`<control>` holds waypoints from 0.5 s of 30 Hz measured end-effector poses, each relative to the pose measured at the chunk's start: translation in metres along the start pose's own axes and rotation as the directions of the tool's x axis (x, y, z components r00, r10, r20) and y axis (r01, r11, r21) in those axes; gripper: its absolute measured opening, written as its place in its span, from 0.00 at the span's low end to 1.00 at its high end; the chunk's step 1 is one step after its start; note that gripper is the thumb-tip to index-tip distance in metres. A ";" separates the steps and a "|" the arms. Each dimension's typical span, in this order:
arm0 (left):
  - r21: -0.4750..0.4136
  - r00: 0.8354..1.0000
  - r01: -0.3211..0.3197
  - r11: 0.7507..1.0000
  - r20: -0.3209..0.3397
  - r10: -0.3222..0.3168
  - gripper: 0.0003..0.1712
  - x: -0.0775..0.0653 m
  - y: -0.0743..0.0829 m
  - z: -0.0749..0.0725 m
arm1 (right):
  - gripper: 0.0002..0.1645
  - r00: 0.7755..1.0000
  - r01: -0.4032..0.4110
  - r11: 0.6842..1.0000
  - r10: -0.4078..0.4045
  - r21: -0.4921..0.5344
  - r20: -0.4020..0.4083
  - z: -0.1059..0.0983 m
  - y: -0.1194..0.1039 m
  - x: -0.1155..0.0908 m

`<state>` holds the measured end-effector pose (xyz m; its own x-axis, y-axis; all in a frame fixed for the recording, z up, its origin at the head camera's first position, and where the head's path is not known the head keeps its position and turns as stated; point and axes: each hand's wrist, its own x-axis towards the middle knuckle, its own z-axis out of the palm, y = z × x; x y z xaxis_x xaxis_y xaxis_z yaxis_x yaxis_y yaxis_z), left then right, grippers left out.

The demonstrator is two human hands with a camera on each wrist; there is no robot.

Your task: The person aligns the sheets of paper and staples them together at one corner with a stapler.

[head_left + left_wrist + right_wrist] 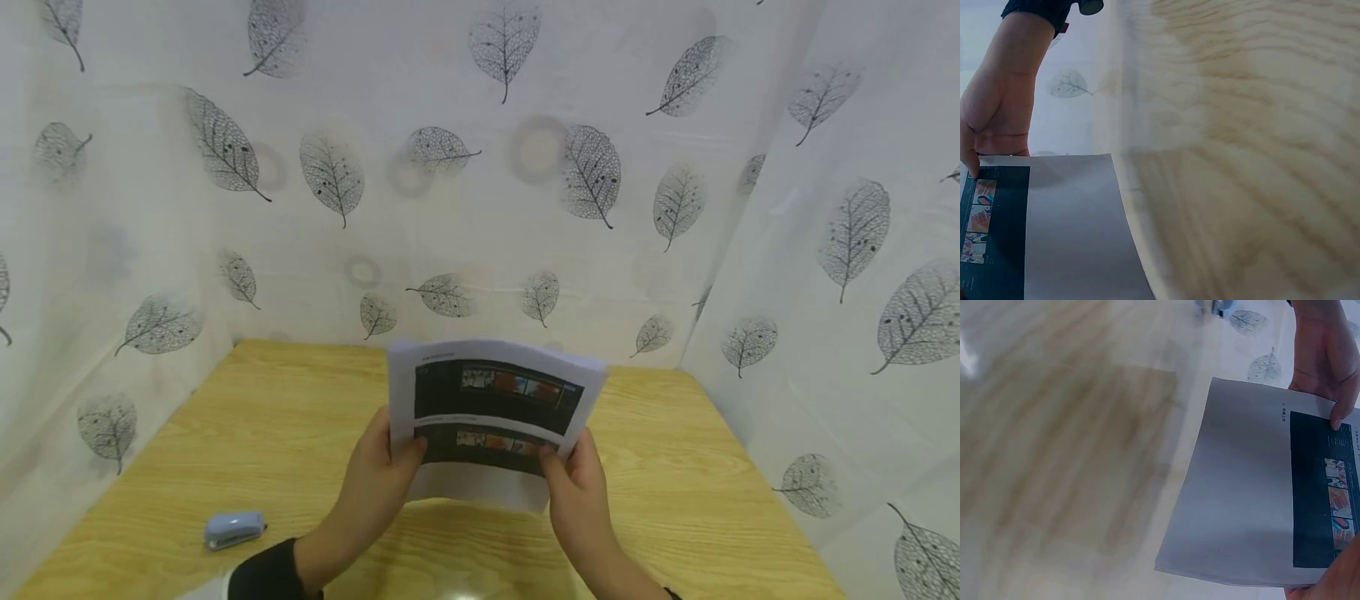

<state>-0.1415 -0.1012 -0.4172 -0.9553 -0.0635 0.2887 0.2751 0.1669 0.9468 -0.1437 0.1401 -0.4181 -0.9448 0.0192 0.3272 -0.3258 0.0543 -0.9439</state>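
Observation:
A stack of printed paper sheets (495,400) is held up over the table, slightly bowed, its top page showing dark blocks with small colour pictures. My left hand (378,479) grips its left edge, thumb on the printed side and fingers behind. On the opposite edge my right hand (585,508) pinches the sheets in the same way. In the right wrist view the sheets' (1241,487) edges lie close together. The fingers behind the paper are hidden. A small light-blue stapler (234,531) lies on the table, left of my left hand and apart from it.
The wooden table (300,400) runs back to a white leaf-patterned curtain (465,225), which also closes off the left and right sides. Part of a white thing (204,591) shows at the bottom left, beside my dark sleeve (266,571).

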 end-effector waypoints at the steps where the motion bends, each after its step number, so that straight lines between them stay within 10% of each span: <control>1: 0.011 1.000 0.023 1.000 -0.001 -0.023 0.25 -0.001 -0.002 0.001 | 0.23 1.000 -0.024 1.000 0.024 -0.006 -0.004 0.000 0.002 -0.001; 7: 0.068 0.997 0.071 0.995 0.011 -0.072 0.25 -0.007 -0.016 0.005 | 0.28 0.996 -0.081 0.996 0.080 -0.028 -0.026 0.002 0.014 -0.004; 15: 0.075 0.995 0.062 0.995 0.068 -0.067 0.17 -0.005 0.004 -0.001 | 0.22 0.995 -0.097 0.982 0.091 -0.161 -0.046 -0.006 -0.002 0.006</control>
<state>-0.1357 -0.1016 -0.4149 -0.9768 -0.0071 0.2139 0.2062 0.2359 0.9496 -0.1488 0.1462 -0.4143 -0.9678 0.0700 0.2419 -0.2225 0.2122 -0.9516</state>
